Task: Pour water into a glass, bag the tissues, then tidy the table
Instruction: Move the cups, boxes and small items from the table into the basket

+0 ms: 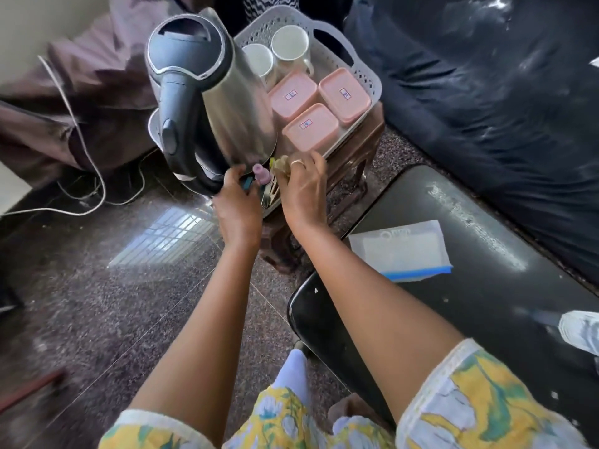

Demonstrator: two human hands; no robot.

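Observation:
A steel kettle (pixel 210 102) with a black handle stands on a small wooden table (pixel 363 147). My left hand (pixel 238 205) is at the kettle's base, its fingers closed around a small teal object (pixel 248 183). A pink-capped little bottle (pixel 261 171) is at that hand's fingertips. My right hand (pixel 304 192) grips a crumpled yellowish tissue (pixel 280 163) at the table's front edge. A clear zip bag (pixel 402 251) with a blue seal and white tissues inside lies flat on a black table (pixel 486 303) to the right. No glass shows.
A white basket (pixel 369 82) behind the kettle holds two white mugs (pixel 290 43) and three pink lidded boxes (pixel 311 126). A white cable (pixel 81 140) trails across the dark floor at left. A dark blue cushion (pixel 486 92) fills the right. Something white (pixel 580 332) lies at the black table's right edge.

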